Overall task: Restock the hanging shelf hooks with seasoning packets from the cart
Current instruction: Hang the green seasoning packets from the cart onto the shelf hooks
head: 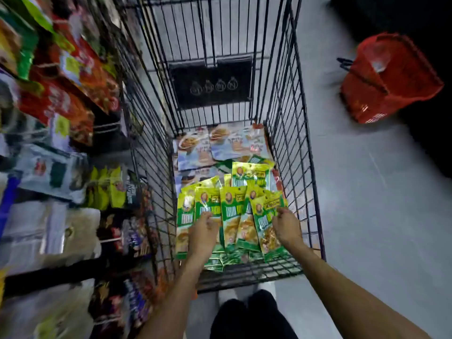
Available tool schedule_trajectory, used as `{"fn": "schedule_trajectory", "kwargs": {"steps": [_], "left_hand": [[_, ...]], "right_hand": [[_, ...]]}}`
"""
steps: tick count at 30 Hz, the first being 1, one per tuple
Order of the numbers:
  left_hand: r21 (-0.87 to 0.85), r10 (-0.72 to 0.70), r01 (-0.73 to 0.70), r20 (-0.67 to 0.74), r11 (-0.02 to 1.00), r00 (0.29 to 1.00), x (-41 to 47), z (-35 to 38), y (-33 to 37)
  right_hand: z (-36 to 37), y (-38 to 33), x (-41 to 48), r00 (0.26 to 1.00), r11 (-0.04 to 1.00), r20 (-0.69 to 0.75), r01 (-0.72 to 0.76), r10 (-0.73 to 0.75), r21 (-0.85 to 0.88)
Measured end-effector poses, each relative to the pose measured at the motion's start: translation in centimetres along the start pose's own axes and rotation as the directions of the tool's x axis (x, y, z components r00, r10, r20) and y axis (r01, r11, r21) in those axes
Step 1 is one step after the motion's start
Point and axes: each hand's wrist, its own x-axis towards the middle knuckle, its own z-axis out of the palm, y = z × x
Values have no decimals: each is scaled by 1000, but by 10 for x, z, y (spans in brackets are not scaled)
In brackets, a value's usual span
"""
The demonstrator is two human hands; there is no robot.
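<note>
Both my arms reach down into the black wire cart point(297, 152). Several green and yellow seasoning packets point(232, 214) lie fanned out in its near end. My left hand point(203, 231) has curled fingers pinching a packet on the left side of the fan. My right hand point(287, 227) pinches the upper part of the rightmost green packet point(265, 223). Pale blue packets point(220, 148) lie farther back in the cart. The shelf hooks with hanging packets point(105, 189) are to my left, blurred.
The shelving on the left holds red, green and silver bags point(68, 99) close to the cart's side. A red shopping basket point(389, 79) sits on the grey floor at the upper right. My legs and shoes point(247, 311) stand behind the cart.
</note>
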Motion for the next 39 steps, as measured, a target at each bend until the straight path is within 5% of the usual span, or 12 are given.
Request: {"fn": "schedule_trajectory", "kwargs": {"steps": [5, 9, 20, 24, 28, 33, 39], "left_hand": [[-62, -64, 68, 63, 996, 996, 19, 35, -7], [-32, -36, 35, -44, 999, 998, 23, 48, -1], [-209, -113, 86, -120, 974, 986, 35, 1, -20], [-376, -155, 135, -23, 917, 988, 37, -5, -18], [-335, -241, 207, -63, 919, 969, 38, 7, -9], [-380, -363, 335, 0, 862, 932, 41, 8, -13], [-430, -321, 297, 17, 853, 947, 38, 3, -9]], "right_hand": [[29, 24, 10, 993, 992, 25, -110, 112, -56], [37, 27, 16, 976, 976, 25, -217, 217, 33], [47, 24, 21, 970, 966, 19, -238, 241, -102], [48, 23, 23, 951, 939, -29, -309, 308, -152], [46, 18, 26, 944, 934, -65, -330, 324, -138], [39, 16, 23, 946, 945, -45, -315, 320, 91], [17, 7, 8, 971, 884, 67, -236, 228, 403]]}}
